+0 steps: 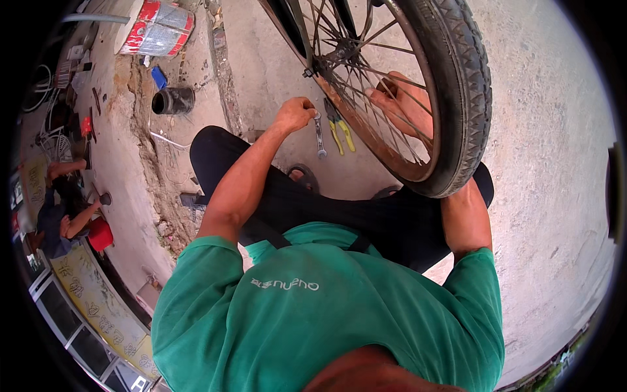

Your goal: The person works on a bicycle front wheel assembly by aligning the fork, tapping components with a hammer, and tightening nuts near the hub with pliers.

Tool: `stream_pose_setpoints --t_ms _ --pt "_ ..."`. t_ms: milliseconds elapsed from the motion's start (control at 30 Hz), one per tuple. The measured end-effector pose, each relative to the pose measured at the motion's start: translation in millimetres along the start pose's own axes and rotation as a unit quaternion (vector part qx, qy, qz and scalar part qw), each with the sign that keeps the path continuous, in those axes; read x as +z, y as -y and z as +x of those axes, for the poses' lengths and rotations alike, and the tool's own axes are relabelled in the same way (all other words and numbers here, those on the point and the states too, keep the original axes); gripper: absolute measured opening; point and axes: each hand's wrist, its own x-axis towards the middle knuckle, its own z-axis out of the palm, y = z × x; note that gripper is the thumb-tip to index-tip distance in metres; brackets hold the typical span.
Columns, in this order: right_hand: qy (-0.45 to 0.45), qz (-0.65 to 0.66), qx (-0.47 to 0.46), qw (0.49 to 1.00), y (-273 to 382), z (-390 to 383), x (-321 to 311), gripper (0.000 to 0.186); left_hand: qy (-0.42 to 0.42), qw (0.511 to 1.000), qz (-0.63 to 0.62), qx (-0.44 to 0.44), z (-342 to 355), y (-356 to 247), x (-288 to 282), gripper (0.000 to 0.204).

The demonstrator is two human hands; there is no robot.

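Observation:
A bicycle wheel (457, 98) with a black tyre, a rusty rim and thin spokes stands in front of me on the concrete. My right hand (408, 104) is behind the spokes, fingers wrapped around the rim and spokes. My left hand (295, 114) is closed on the upper end of a metal wrench (319, 138) whose other end rests on the ground. Yellow-handled pliers (340, 130) lie just right of the wrench, next to the rim. I squat in a green shirt and dark trousers.
A red and white bucket (157, 27) stands at the top left, with a black pot (173, 100) and a blue object (159, 78) below it. A cracked strip runs down the concrete. Another person (62, 219) sits at the far left beside a red stool (100, 234).

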Motion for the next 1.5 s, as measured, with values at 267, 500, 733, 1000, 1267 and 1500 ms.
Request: stream_pose_setpoints --t_ms 267,500,733,1000,1267,1500 --pt "0.062 0.005 0.075 0.995 3.0 8.3 -3.9 0.034 0.126 0.962 0.236 -0.045 50.9 42.9 44.3 0.018" --pt "0.04 0.031 0.035 0.998 -8.9 4.6 4.3 0.031 0.086 0.966 0.203 -0.135 50.3 76.5 89.1 0.022" --pt "-0.072 0.109 -0.038 0.991 -18.4 0.7 10.8 0.03 0.101 0.969 0.157 -0.16 28.4 47.7 75.1 0.042" --pt "0.036 -0.027 0.035 0.998 15.9 16.9 -4.9 0.028 0.027 0.975 0.127 -0.179 36.8 30.8 89.2 0.039" --pt "0.021 -0.013 0.064 0.998 -39.3 11.1 -1.2 0.025 0.115 0.981 0.152 -0.028 44.0 18.4 121.2 0.043" --pt "0.061 -0.063 0.135 0.987 -33.4 14.7 -26.6 0.026 0.041 0.997 0.019 -0.066 0.4 38.4 76.8 0.028"
